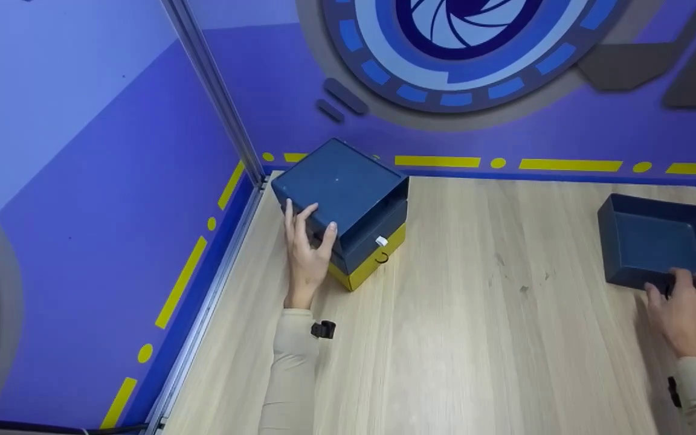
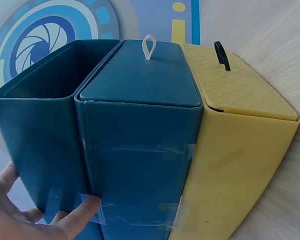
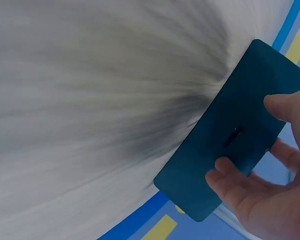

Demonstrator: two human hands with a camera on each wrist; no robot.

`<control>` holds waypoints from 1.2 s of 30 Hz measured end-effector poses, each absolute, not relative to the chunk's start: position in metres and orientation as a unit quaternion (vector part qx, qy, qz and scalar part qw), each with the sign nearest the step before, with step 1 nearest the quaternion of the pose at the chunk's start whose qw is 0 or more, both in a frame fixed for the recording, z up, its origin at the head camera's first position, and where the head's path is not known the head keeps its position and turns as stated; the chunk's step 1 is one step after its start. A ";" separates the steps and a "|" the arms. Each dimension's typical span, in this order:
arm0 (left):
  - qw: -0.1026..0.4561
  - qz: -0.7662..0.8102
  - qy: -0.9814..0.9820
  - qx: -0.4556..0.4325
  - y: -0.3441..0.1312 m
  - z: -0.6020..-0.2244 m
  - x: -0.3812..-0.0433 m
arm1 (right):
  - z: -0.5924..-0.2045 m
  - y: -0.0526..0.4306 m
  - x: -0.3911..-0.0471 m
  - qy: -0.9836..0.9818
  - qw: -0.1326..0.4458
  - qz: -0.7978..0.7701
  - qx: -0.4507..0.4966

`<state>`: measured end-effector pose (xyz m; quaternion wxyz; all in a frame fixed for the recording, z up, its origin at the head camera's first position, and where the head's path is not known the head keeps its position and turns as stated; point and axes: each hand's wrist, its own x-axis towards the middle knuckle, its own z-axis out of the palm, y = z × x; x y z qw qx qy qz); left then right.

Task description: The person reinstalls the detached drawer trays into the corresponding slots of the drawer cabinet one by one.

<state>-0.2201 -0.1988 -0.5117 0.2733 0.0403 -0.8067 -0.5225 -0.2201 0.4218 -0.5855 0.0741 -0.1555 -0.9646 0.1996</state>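
A stack of drawer boxes stands at the back left in the head view. Its top dark-blue box point(image 1: 342, 181) has an open front, hollow in the left wrist view. Below is a dark-blue drawer point(image 2: 142, 75) with a white loop, then a yellow drawer point(image 2: 240, 85) with a black loop. My left hand point(image 1: 309, 260) rests its spread, fairly straight fingers against the stack's left side and top edge. At the right, my right hand point(image 1: 692, 314) grips the near wall of a loose dark-blue drawer point(image 1: 656, 238), with fingers over its rim. A dark slot or loop shows on that wall.
Both drawers stand on a light wooden table point(image 1: 475, 338). A blue and purple printed wall point(image 1: 251, 90) rises behind, and another runs along the left with a metal corner post point(image 1: 212, 78). Clear tape point(image 2: 145, 148) crosses the stack's side.
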 end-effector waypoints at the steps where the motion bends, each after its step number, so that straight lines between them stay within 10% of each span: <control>1: 0.275 -0.523 -0.806 0.039 -0.199 -0.512 -0.220 | -0.585 0.421 -0.221 -0.963 0.080 0.201 -0.159; 17: 0.275 -0.520 -0.808 0.042 -0.199 -0.513 -0.220 | -0.588 0.413 -0.213 -0.955 0.152 0.193 -0.169; 36: 0.267 -0.522 -0.809 0.043 -0.200 -0.510 -0.220 | -0.534 0.329 -0.188 -0.923 0.306 0.232 0.039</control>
